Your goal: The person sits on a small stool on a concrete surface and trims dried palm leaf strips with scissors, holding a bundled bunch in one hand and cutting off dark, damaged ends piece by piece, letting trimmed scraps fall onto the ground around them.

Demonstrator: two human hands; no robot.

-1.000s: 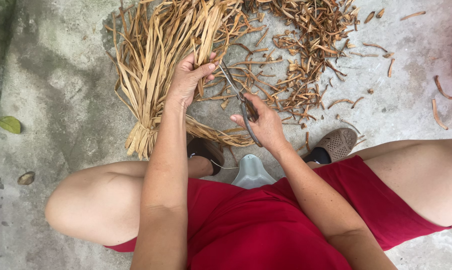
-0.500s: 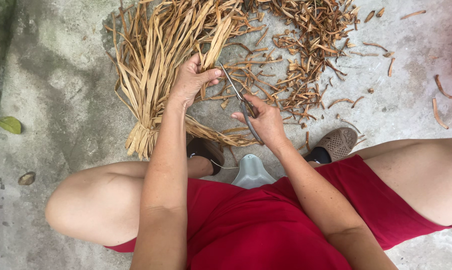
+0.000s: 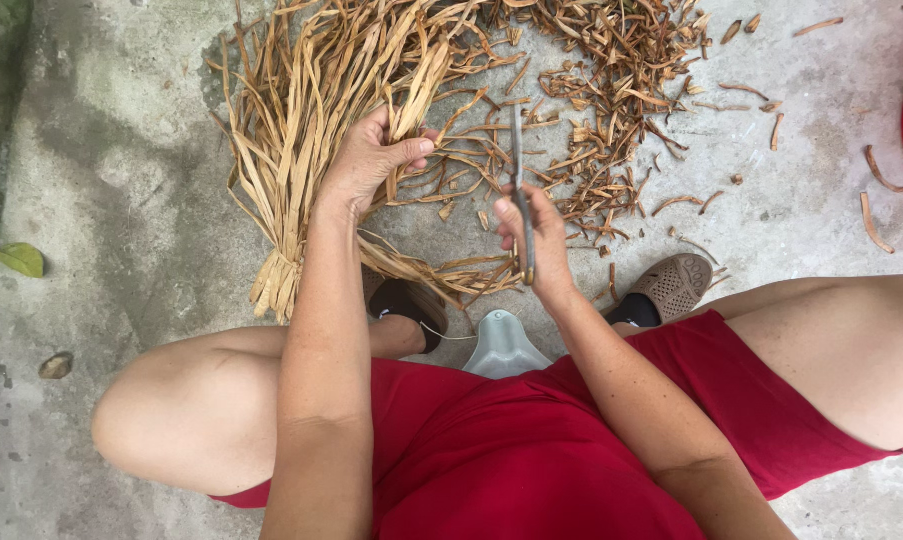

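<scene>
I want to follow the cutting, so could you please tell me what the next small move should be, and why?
Probably bring the grey metal scissors across to the dry tan leaf strips. The left hand pinches those strips upright, while the right hand holds the scissors apart from them, blades pointing away.

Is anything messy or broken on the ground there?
Yes. Short cut bits of dry leaf lie scattered over the concrete floor beyond the scissors, some strays far right. Nothing looks broken.

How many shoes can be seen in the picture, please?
2. One dark shoe is below the left hand, partly hidden by that arm. One brown perforated shoe is right of the right hand, beside the knee.
</scene>
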